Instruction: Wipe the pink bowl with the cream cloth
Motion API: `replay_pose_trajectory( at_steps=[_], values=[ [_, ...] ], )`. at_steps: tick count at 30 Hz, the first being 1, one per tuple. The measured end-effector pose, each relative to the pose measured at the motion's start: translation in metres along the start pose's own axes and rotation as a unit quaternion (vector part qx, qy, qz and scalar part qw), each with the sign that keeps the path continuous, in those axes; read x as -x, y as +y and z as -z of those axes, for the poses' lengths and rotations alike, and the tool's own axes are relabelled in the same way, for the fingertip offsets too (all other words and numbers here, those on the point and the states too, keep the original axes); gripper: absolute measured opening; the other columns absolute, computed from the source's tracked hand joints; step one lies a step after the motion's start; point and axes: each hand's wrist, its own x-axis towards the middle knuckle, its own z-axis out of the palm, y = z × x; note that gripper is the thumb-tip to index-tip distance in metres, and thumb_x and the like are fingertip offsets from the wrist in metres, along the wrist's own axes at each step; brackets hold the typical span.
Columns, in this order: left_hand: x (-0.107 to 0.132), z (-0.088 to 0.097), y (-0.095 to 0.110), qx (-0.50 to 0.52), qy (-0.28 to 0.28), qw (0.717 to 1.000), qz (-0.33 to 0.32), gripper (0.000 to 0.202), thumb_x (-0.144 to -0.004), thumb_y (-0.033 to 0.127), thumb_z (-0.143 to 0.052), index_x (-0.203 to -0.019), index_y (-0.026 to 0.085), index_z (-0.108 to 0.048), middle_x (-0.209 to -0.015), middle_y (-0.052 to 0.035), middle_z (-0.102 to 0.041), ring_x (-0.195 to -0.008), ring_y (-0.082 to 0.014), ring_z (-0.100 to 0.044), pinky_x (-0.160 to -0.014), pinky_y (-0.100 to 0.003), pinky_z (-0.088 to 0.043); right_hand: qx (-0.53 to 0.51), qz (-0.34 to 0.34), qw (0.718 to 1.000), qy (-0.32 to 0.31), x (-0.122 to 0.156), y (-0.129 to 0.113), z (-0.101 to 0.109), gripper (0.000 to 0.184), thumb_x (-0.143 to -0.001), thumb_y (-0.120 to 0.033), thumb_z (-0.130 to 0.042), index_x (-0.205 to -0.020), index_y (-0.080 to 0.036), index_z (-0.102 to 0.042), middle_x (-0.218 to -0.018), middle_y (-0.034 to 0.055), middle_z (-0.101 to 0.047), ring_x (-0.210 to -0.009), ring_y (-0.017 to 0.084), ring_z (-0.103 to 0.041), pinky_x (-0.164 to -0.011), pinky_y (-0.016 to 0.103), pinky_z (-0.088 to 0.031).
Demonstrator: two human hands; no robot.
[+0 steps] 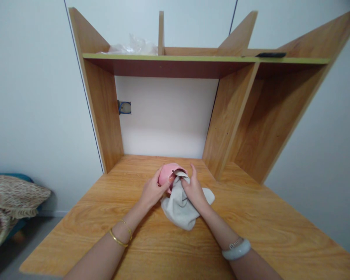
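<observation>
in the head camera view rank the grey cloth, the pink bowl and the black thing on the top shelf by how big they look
1. grey cloth
2. pink bowl, partly hidden by the hands
3. black thing, farther away, so its rank is unsure

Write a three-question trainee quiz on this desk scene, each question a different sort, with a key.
1. True or false: the left hand holds the pink cup.
2. Which hand presses the grey cloth against the cup's mouth?
A. the left hand
B. the right hand
C. neither
3. Fill in: a black flat object lies on the upper ____ at the right.

Key:
1. True
2. B
3. shelf
</observation>
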Motion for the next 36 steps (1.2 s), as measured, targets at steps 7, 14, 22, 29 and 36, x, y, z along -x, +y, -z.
replay_pose_trajectory(
  at_steps=[7,14,22,29,36],
  values=[
    [0.003,-0.011,0.003,0.179,-0.073,0.980,-0.038,0.066,-0.072,0.044,-0.059,-0.125,0.015,-0.032,-0.115,-0.0115,-0.054,-0.093,-0.0178,-0.058,-0.074,-0.026,-0.048,-0.054,-0.002,0.996,0.064,-0.007,0.014,-0.007,0.063,-0.073,-0.026,-0.046,-0.131,-0.014,-0.025,-0.130,0.0136,-0.042,-0.120,0.022,-0.040,-0.100,0.039,-0.031],
    [0.006,-0.013,0.002,0.157,-0.055,0.985,-0.048,0.052,-0.072,0.040,-0.061,-0.112,0.014,-0.041,-0.109,-0.0097,-0.057,-0.096,-0.0187,-0.056,-0.082,-0.031,-0.046,-0.061,-0.033,0.997,0.028,-0.012,0.024,-0.014,0.066,-0.065,-0.031,-0.056,-0.124,-0.013,-0.032,-0.120,0.0149,-0.050,-0.111,0.023,-0.049,-0.094,0.038,-0.037],
    [0.008,-0.005,0.004,-0.008,-0.050,0.998,-0.043,0.061,-0.067,0.047,-0.062,-0.118,0.017,-0.045,-0.104,-0.0087,-0.061,-0.092,-0.0228,-0.057,-0.077,-0.032,-0.045,-0.015,-0.103,0.994,-0.020,-0.017,0.025,-0.006,0.082,-0.054,-0.033,-0.067,-0.124,-0.009,-0.032,-0.106,0.0169,-0.059,-0.099,0.028,-0.057,-0.080,0.038,-0.044],
    [0.008,-0.003,0.009,-0.075,-0.037,0.996,-0.029,0.067,-0.066,0.052,-0.059,-0.122,0.016,-0.046,-0.098,-0.0098,-0.064,-0.085,-0.0249,-0.059,-0.073,-0.032,-0.045,0.073,-0.043,0.996,0.017,-0.014,0.016,0.005,0.085,-0.063,-0.027,-0.060,-0.135,-0.009,-0.019,-0.102,0.0159,-0.062,-0.095,0.027,-0.059,-0.078,0.035,-0.045],
    [0.003,0.004,0.009,-0.119,0.001,0.993,0.009,0.064,-0.068,0.059,-0.053,-0.116,0.016,-0.052,-0.090,-0.0105,-0.066,-0.079,-0.0258,-0.060,-0.069,-0.032,-0.044,0.054,-0.027,0.998,-0.004,-0.003,0.005,-0.003,0.074,-0.072,-0.028,-0.050,-0.135,-0.008,-0.019,-0.098,0.0145,-0.063,-0.091,0.026,-0.061,-0.077,0.035,-0.045]
  ],
)
